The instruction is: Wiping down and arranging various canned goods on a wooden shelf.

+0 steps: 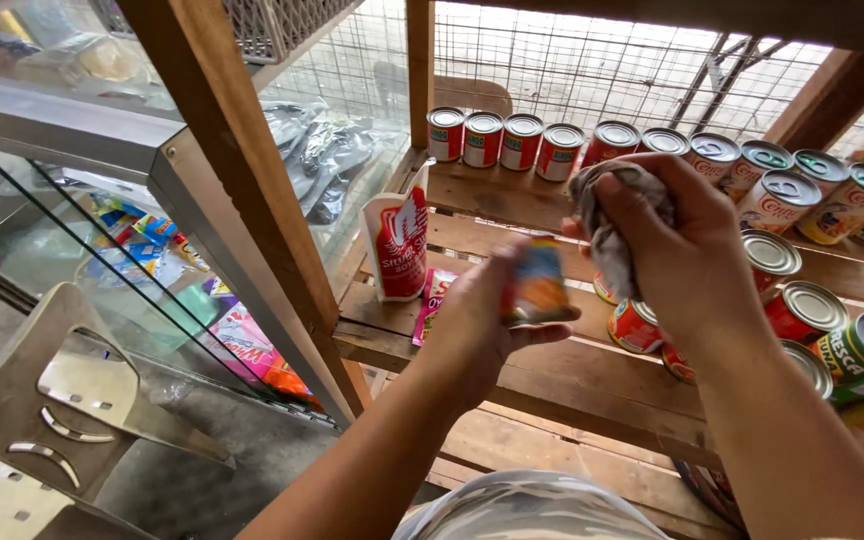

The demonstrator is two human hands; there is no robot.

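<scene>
Nearest of all is a rounded bit of camouflage-patterned fabric (pixel 530 508) at the bottom edge, with both bare forearms reaching up from beside it toward a wooden shelf (pixel 512 360). On that side the left hand (pixel 477 320) is closed around a small can (pixel 539 284) with a blue and orange label, blurred so that its print cannot be made out, held in the air in front of the shelf boards. Just beside it and a little higher, the right hand (pixel 674 245) is clenched on a crumpled grey cloth (pixel 607 215) — the cloth bunches out above and below the fingers and hangs close to the can's right edge, though whether they touch is hard to tell.

Behind the hands a row of red-labelled cans (pixel 503 139) stands upright along the back of the shelf against wire mesh (pixel 572 70). More cans with silver tops lie and stand on the right — one of them green-labelled (pixel 862 355). A red and white pouch (pixel 397 243) stands upright at the shelf's left end, near a wooden post (pixel 242 190). Further left is a glass display case (pixel 102 230) with bright packets inside, and a grey plastic chair (pixel 62 400) sits below it
</scene>
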